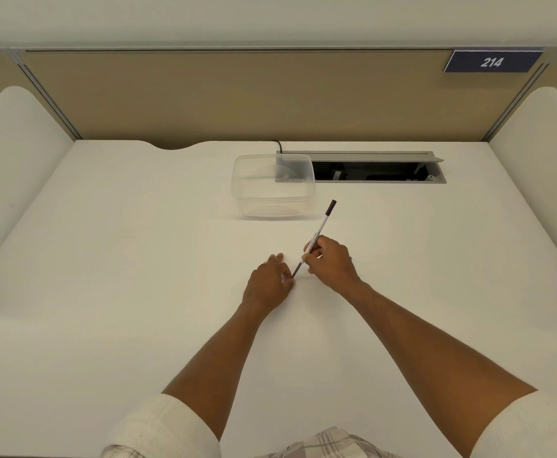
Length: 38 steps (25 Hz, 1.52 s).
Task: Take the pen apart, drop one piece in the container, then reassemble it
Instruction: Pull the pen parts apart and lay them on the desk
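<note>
I see one pen, white-barrelled with a dark end, slanting up off the counter. My right hand has its grip pinched around the barrel's lower part. My left hand pinches the dark tip at the bottom, just beside the right. One clear plastic container stands open beyond the pen, apart from it.

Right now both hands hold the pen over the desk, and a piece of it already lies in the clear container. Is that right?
Not quite. The head view shows the clear container empty. The rest stands: the left hand and right hand both hold the pen over the desk.
</note>
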Available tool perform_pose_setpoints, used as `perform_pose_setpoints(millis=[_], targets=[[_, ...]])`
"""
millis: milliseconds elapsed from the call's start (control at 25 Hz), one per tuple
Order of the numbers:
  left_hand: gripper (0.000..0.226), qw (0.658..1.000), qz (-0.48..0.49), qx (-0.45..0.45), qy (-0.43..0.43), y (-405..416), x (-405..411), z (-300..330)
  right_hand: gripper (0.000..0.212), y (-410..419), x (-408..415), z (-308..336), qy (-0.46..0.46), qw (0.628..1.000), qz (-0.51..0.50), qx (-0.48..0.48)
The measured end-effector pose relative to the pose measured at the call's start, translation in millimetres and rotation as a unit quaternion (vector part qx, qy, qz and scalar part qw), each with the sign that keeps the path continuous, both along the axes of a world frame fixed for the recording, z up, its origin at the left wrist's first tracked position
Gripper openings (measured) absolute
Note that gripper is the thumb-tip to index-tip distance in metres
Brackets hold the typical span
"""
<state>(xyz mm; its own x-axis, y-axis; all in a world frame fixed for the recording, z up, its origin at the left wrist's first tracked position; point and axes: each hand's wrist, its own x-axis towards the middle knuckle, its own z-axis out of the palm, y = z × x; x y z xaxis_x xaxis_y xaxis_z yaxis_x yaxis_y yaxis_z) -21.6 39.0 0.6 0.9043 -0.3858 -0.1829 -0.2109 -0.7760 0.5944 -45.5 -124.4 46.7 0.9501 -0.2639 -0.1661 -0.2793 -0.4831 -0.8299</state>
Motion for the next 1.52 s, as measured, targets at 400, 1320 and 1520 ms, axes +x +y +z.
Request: perform_pose_setpoints(millis=[400, 1320, 1520], targets=[[0.006, 1.000, -0.004, 0.019, 0.000, 9.7, -6.5, -2.2, 0.016, -9.3, -5.5, 10.4, 0.033, 0.996, -0.034, -0.077], [0.010, 0.999, -0.023, 0.041, 0.002, 29.6, -6.7, 1.9, 0.018, 24.1, -16.0, -33.3, 0.162, 0.958, 0.040, -0.233], [0.010, 0.999, -0.017, 0.038, 0.008, 30.0, -6.5, 1.4, 0.014, 25.9, -14.8, -32.6, 0.168, 0.956, 0.042, -0.236]])
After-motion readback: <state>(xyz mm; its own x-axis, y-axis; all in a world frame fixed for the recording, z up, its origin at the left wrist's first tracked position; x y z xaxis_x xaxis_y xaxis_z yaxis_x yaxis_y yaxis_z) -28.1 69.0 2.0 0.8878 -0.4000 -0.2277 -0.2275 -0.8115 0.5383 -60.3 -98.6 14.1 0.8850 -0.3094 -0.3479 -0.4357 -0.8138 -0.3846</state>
